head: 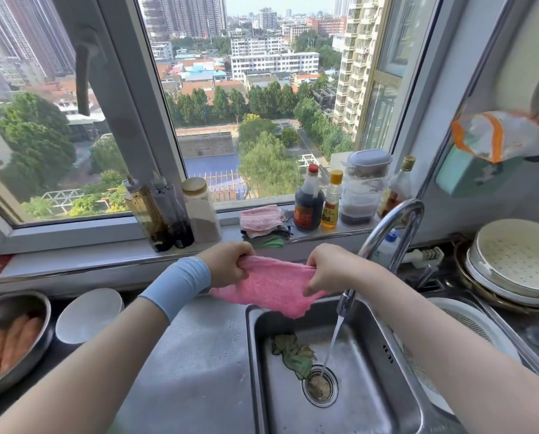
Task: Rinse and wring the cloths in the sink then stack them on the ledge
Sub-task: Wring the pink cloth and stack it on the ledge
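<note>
Left hand (227, 265) and right hand (326, 268) each clench a top corner of the pink cloth (272, 288), stretched crosswise over the sink (261, 355) — the stack (261, 222) on the ledge (89, 261) lies just beyond, nearer the left grip.

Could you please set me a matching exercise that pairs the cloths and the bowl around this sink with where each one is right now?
Things
1. bright pink terry cloth
2. crumpled green cloth
3. folded pink-and-white striped cloth
4. round white bowl

Places
A. on top of the pile on the window ledge
B. standing left of the steel sink
C. stretched between the left hand and the right hand
D. on the sink floor beside the drain

Pairs: 1-C, 2-D, 3-A, 4-B
</note>
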Demonstrator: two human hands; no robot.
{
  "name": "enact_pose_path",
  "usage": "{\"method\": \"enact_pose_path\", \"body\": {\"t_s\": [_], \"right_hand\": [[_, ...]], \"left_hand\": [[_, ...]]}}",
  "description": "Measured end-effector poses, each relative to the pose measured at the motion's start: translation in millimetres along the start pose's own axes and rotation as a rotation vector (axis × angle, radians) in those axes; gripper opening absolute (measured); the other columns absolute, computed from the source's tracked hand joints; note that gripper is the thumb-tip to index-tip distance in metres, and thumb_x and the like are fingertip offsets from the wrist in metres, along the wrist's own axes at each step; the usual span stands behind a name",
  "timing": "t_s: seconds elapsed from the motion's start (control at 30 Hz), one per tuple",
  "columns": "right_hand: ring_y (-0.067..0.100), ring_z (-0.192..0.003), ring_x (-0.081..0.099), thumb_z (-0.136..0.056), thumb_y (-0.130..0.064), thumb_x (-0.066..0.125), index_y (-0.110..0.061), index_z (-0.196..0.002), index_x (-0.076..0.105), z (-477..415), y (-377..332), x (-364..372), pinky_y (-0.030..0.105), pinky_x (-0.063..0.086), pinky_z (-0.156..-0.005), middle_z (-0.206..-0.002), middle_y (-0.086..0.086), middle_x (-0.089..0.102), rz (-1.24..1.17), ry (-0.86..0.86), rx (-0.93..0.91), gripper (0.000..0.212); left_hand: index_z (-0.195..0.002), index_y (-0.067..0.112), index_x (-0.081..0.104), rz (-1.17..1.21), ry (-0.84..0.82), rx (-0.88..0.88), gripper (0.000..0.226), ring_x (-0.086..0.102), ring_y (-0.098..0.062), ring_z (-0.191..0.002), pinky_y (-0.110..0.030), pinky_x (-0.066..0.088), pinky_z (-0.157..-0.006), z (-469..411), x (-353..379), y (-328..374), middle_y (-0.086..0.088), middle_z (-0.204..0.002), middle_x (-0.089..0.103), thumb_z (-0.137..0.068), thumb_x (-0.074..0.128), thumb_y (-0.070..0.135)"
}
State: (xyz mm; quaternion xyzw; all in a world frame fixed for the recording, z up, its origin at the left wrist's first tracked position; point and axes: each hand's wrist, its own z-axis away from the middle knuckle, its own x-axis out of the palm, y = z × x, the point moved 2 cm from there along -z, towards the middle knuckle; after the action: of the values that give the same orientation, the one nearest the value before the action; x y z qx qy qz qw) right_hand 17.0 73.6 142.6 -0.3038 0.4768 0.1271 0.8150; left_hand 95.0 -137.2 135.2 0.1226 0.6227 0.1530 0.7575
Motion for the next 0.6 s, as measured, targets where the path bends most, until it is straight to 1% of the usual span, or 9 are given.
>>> {"method": "enact_pose_path", "body": {"t_s": [0.07, 0.1, 0.17, 0.27, 0.33, 0.4, 0.47, 0.53, 0.6], "right_hand": [[0.01, -0.066, 0.065, -0.073, -0.04, 0.085, -0.017, -0.082, 0.074, 3.0, 1.1, -4.5, 0.024, 0.051, -0.056, -0.076, -0.003, 0.072, -0.01, -0.051, 0.047, 0.027], [0.01, -0.067, 0.065, -0.075, -0.038, 0.083, -0.017, -0.084, 0.074, 4.3, 1.4, -6.5, 0.023, 0.052, -0.058, -0.078, -0.003, 0.072, -0.125, -0.035, 0.049, 0.024], [0.013, -0.073, 0.065, -0.083, -0.031, 0.076, -0.013, -0.093, 0.072, 6.1, 1.6, -7.3, 0.026, 0.053, -0.068, -0.083, 0.0, 0.069, -0.534, -0.004, 0.033, 0.021], [0.023, -0.084, 0.068, -0.087, -0.02, 0.072, -0.009, -0.13, 0.061, 2.1, 10.3, 4.6, 0.044, 0.053, -0.092, -0.1, 0.008, 0.067, -1.429, -0.215, -0.07, 0.045], [0.032, -0.104, 0.065, -0.086, -0.009, 0.073, -0.02, -0.141, 0.053, -3.1, 18.7, 18.0, 0.056, 0.043, -0.104, -0.117, 0.012, 0.067, -1.655, -0.324, -0.175, 0.06], [0.038, -0.117, 0.06, -0.087, 0.003, 0.068, -0.019, -0.142, 0.053, -9.7, 22.5, 35.3, 0.054, 0.052, -0.098, -0.131, 0.014, 0.065, -1.559, -0.291, -0.131, 0.062], [0.033, -0.109, 0.066, -0.087, 0.007, 0.067, -0.004, -0.14, 0.053, -17.6, 25.1, 46.3, 0.042, 0.061, -0.083, -0.127, 0.019, 0.066, -1.41, -0.108, 0.072, 0.055], [0.027, -0.102, 0.069, -0.089, -0.002, 0.07, 0.0, -0.142, 0.048, -23.9, 30.5, 49.8, 0.043, 0.061, -0.083, -0.127, 0.018, 0.065, -1.148, 0.15, 0.208, 0.057], [0.021, -0.094, 0.07, -0.092, -0.015, 0.069, -0.013, -0.145, 0.046, -23.4, 30.1, 42.7, 0.039, 0.059, -0.081, -0.115, 0.009, 0.07, -0.826, 0.328, 0.182, 0.057]], "left_hand": [[-0.096, 0.025, 0.064, -0.03, -0.026, -0.063, 0.01, 0.058, -0.016, -0.084, -0.025, 0.042, -0.07, -0.3, -5.9, -9.1, 0.008, -0.086, 0.061, -0.09, 0.064, 0.018], [-0.095, 0.024, 0.068, -0.021, -0.051, -0.107, 0.006, 0.06, -0.016, -0.086, -0.028, 0.046, -0.072, -0.3, -6.4, -15.6, 0.004, -0.089, 0.066, -0.092, 0.064, 0.023], [-0.09, 0.017, 0.074, 0.088, -0.075, -0.222, 0.024, 0.062, -0.018, -0.08, -0.034, 0.052, -0.075, 0.8, -5.3, -30.9, -0.005, -0.089, 0.072, -0.093, 0.062, 0.038], [-0.095, 0.007, 0.075, 0.655, 0.052, -0.365, 0.04, 0.063, -0.021, -0.078, -0.041, 0.055, -0.089, 8.7, -2.7, -41.8, -0.012, -0.089, 0.072, -0.085, 0.07, 0.045], [-0.107, 0.005, 0.07, 1.177, 0.113, -0.369, 0.033, 0.067, -0.022, -0.082, -0.05, 0.051, -0.099, 13.1, 4.4, -45.4, -0.015, -0.1, 0.073, -0.088, 0.069, 0.033], [-0.117, 0.008, 0.066, 1.528, 0.042, -0.279, 0.034, 0.069, -0.025, -0.088, -0.051, 0.053, -0.094, 20.8, 10.5, -47.2, -0.013, -0.102, 0.072, -0.092, 0.061, 0.031], [-0.123, 0.006, 0.065, 1.673, -0.051, -0.184, 0.043, 0.069, -0.033, -0.095, -0.052, 0.057, -0.088, 28.7, 18.4, -50.1, -0.019, -0.109, 0.071, -0.087, 0.07, 0.028], [-0.131, 0.003, 0.057, 1.624, -0.037, -0.245, 0.057, 0.07, -0.037, -0.096, -0.049, 0.061, -0.078, 27.5, 30.7, -59.4, -0.025, -0.118, 0.066, -0.078, 0.078, 0.009], [-0.134, 0.006, 0.051, 1.39, 0.019, -0.408, 0.053, 0.07, -0.035, -0.093, -0.045, 0.062, -0.072, 22.9, 41.1, -65.6, -0.022, -0.119, 0.065, -0.085, 0.066, -0.007]]}}
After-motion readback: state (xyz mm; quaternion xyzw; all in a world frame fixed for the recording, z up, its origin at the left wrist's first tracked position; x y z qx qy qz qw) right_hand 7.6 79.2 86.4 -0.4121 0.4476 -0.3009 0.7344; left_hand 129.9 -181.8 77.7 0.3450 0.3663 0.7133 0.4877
